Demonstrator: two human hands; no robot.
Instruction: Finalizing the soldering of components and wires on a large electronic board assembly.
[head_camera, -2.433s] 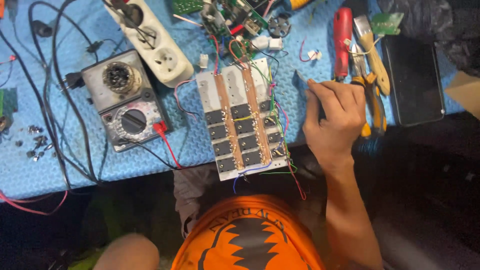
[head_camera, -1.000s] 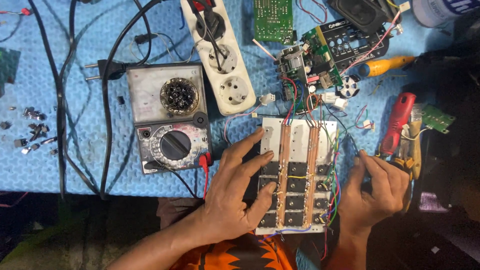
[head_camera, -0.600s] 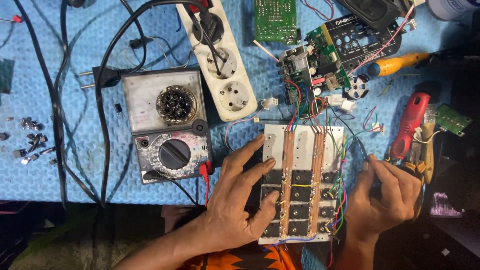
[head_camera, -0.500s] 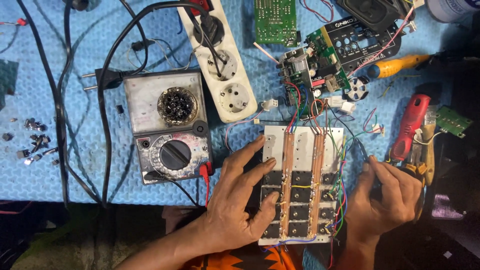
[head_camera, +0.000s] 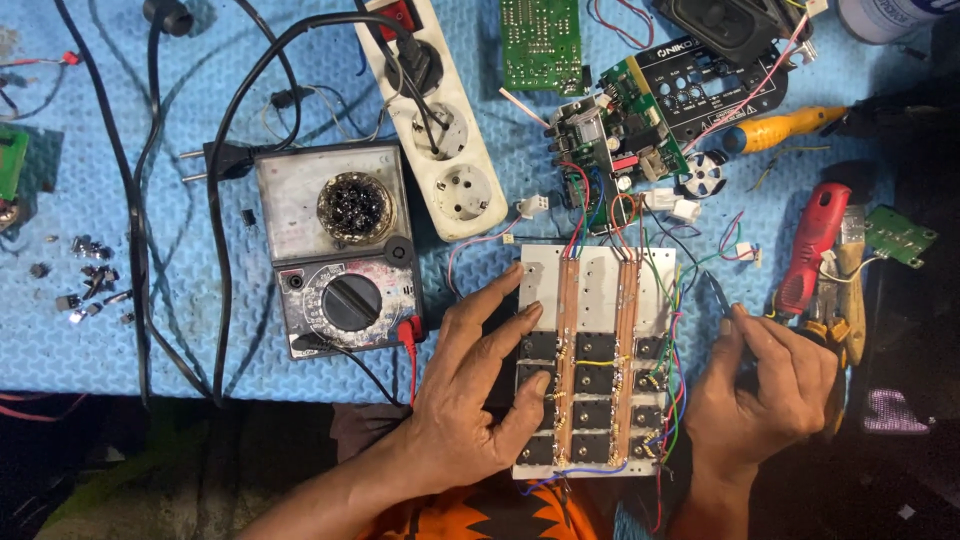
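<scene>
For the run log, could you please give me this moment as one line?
left hand: flat on transistor board | right hand: gripping dark probe at board's right edge | multimeter: left of board

– The board (head_camera: 597, 290) under the left hand (head_camera: 470, 395)?
– White, two copper strips, rows of black blocks. At its three o'clock, red-handled pliers (head_camera: 812, 250); underneath, a blue mat (head_camera: 180, 330).

A worn analogue multimeter (head_camera: 340, 255) lies on the blue mat (head_camera: 120, 340). Right of the multimeter runs a white power strip (head_camera: 432, 120); further right lie a green circuit board (head_camera: 541, 42), a yellow screwdriver (head_camera: 785, 128) and red-handled pliers (head_camera: 812, 250).
</scene>
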